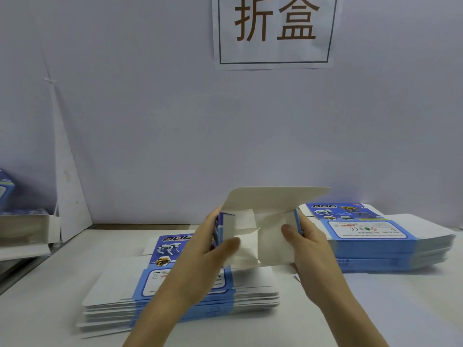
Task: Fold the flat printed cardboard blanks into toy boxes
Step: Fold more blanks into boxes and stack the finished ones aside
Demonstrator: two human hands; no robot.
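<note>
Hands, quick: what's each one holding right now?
Left hand: holding the half-folded box by its left side.
Right hand: holding the same box's right side.

Paper sign [275, 31] w/ two big brown characters in a dark frame, far centre on the pale wall [150, 121]. White triangular brace [70, 196] far left, leaning on the wall, poss. a zip tie [50, 80] at its top. White table [413, 309] below.
</note>
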